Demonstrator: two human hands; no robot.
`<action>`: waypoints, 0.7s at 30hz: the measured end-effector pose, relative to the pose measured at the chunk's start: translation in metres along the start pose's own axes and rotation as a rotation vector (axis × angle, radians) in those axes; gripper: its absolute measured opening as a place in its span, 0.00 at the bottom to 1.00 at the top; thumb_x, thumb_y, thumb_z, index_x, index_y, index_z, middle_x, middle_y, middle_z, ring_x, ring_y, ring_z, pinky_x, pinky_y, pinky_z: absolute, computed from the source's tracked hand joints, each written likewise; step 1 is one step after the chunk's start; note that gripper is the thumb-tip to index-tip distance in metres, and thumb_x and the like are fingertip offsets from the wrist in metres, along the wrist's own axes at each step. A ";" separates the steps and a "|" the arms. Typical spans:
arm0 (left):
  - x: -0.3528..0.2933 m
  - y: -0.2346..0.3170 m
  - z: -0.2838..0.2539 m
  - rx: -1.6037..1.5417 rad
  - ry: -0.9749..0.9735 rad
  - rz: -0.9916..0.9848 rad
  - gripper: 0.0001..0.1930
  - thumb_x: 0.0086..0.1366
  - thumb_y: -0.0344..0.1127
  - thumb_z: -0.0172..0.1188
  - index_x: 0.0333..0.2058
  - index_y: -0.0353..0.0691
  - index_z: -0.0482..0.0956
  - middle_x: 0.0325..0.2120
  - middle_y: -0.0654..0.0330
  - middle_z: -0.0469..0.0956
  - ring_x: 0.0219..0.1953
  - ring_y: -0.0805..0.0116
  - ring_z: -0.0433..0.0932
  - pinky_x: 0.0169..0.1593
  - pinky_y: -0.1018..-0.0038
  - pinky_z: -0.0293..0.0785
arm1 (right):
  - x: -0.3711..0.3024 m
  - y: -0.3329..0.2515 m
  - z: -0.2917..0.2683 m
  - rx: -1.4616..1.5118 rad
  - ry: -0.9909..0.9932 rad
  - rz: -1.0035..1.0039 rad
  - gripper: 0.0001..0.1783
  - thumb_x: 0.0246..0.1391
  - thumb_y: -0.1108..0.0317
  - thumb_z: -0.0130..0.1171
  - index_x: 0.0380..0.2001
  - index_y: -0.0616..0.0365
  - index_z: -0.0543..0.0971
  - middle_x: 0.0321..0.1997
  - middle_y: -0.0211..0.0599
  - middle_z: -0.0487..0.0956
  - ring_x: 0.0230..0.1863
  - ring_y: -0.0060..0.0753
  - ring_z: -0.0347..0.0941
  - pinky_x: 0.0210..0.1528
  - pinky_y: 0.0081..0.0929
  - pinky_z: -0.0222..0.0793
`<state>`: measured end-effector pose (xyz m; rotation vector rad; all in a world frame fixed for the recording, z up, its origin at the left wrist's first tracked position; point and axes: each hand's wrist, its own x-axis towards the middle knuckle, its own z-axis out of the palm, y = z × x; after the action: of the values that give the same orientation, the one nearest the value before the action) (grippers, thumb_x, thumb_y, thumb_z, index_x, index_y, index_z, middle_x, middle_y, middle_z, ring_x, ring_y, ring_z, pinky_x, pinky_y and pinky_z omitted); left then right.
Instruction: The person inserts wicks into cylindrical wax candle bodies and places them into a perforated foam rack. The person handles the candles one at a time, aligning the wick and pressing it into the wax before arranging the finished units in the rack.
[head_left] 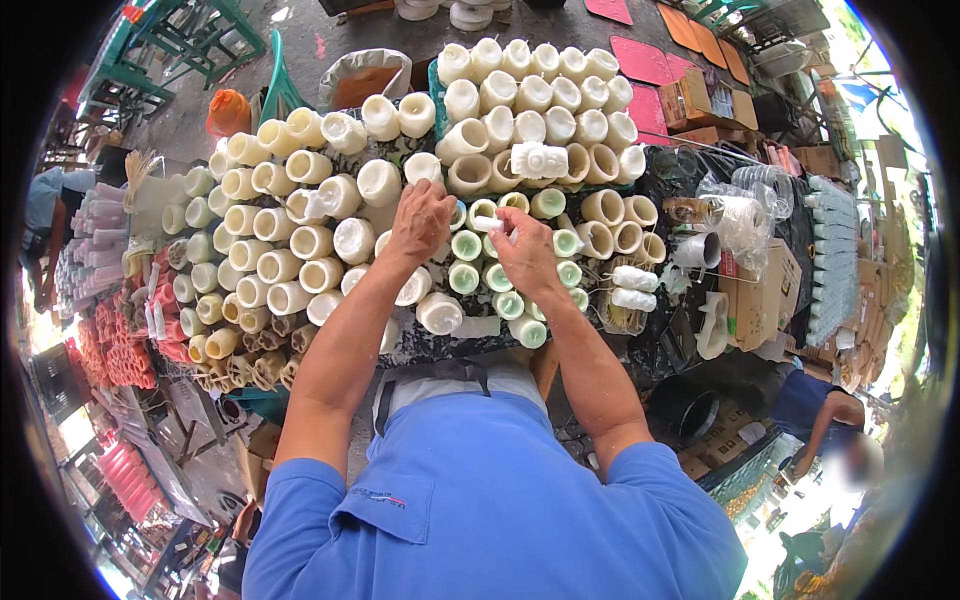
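My right hand (527,252) pinches a small white cylinder (487,223) above a group of small cups with pale green insides (466,245). My left hand (422,222) is to the left of it, fingers drawn together over the rim of another small cup; whatever they grip is hidden. Just beyond my left hand stands a cream, thick-walled cylinder (423,168). Several more cream cylinders (354,241) crowd the table on the left, some hollow and some filled with white. A white figured block (539,160) lies across the hollow cylinders beyond my right hand.
Filled cylinders with wicks (517,58) stand in rows at the back. White rolls (634,288) lie right of the green cups. Cardboard boxes (765,300) are farther right, and red pieces (118,342) far left. Another person (825,425) is at the lower right.
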<state>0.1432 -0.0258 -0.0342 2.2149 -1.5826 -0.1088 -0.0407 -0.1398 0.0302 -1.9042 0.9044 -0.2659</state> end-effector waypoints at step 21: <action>-0.012 -0.006 0.002 -0.287 -0.008 -0.150 0.06 0.65 0.32 0.65 0.35 0.38 0.89 0.36 0.56 0.87 0.45 0.53 0.81 0.52 0.59 0.74 | 0.034 0.032 0.071 -0.231 0.249 -0.602 0.18 0.54 0.72 0.69 0.47 0.60 0.76 0.34 0.47 0.80 0.35 0.51 0.81 0.38 0.46 0.78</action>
<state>0.1439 -0.0137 -0.0406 2.1034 -1.3107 -0.3655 0.0057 -0.1234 -0.0387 -2.3669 0.5077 -0.8000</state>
